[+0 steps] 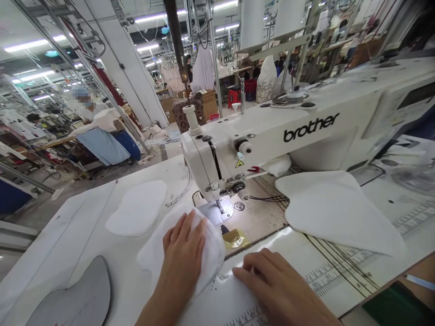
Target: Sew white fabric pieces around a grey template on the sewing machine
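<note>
My left hand (185,253) lies flat, fingers stretched, on a white fabric piece (214,240) with rounded edges, left of the sewing machine's needle area. My right hand (275,283) rests on the table edge just right of that piece, fingers loosely bent and thumb apart; nothing shows in it. Ahead of both hands stands a white sewing machine (265,136), its presser foot (219,206) over a lit metal needle plate (226,210). The fabric piece lies just short of the presser foot.
Another white piece (139,208) lies at the left, with a grey curved template (78,294) nearer me. A larger white piece (340,208) lies under the machine arm's right side. Yellow tape (235,239) sticks to the machine bed. A person (84,106) sits at the far left.
</note>
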### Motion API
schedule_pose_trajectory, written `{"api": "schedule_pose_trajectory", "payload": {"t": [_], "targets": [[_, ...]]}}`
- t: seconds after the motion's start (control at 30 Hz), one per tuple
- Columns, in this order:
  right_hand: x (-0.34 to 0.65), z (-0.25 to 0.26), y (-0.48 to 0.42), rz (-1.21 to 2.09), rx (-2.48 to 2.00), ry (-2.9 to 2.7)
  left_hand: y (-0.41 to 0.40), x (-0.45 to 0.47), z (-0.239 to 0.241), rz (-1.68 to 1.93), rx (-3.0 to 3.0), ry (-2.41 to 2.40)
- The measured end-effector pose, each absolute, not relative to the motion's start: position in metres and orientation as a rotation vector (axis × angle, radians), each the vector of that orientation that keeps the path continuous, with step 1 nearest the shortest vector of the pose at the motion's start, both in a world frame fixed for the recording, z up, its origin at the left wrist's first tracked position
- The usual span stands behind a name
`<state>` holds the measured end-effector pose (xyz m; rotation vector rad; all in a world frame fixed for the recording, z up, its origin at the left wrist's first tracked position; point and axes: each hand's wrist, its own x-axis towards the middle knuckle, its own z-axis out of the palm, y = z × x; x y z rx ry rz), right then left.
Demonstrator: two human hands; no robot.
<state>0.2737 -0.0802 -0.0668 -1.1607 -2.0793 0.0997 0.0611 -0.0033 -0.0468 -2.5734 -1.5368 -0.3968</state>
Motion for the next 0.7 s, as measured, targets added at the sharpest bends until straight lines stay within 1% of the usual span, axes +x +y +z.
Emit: {"api": "schedule_pose_trajectory", "payload": {"t": [0.1, 0.17, 0.3, 0.53, 0.7], "targets": [[0.27, -0.064, -0.073, 0.095, -1.165, -2.106, -0.001, 0.058, -0.038, -0.384, -2.803, -1.385], [0.268, -0.062, -0.069, 0.1, -1.178, -2.147, -0.001, 0.058, -0.037, -0.341, -2.847, -1.361], [0.265, -0.063, -0.063, 0.04, -1.158, -2.141, -0.001, 0.06, -0.043, -0.288, -2.777, -1.344], [0.258, -0.063, -0.057, -0.072, -1.133, -2.153, -0.001, 0.064, -0.05, -0.336, -2.663, -1.287], [0.257, -0.066, -0.058, -0.038, -1.144, -2.175, -0.003, 0.064, -0.051, -0.34, -2.661, -1.316]]}}
